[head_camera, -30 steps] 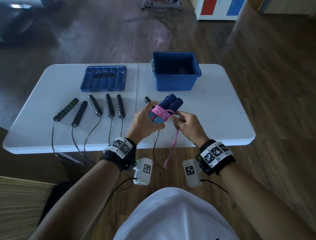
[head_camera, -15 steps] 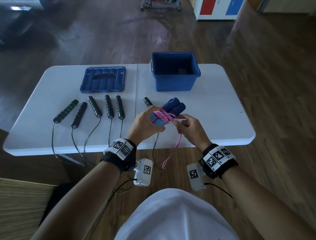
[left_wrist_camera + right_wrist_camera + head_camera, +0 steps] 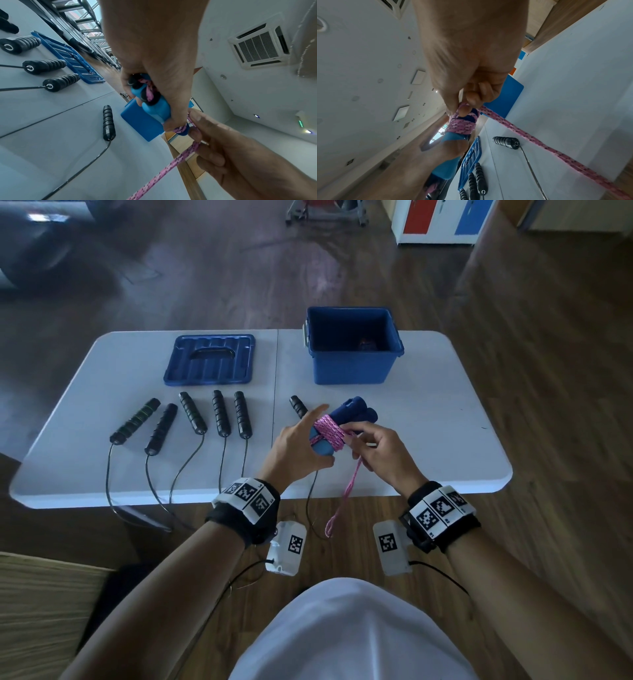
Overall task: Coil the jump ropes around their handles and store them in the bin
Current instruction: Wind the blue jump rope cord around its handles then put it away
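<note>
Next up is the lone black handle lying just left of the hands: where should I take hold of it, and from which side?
Probably mid-shaft on the ribbed black handle, from above. It lies flat on the table with its cord trailing off the near edge; ribs should aid grip.

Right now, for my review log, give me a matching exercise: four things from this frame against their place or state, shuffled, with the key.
Things:
1. pink rope
2. bin
3. lid
4. black handles

Places or states:
A. flat on the table, left of the bin
B. lying in a row, cords hanging off the near edge
C. partly wound around blue handles, tail dangling
D. open, at the table's far side

Pairs: 1-C, 2-D, 3-A, 4-B
</note>
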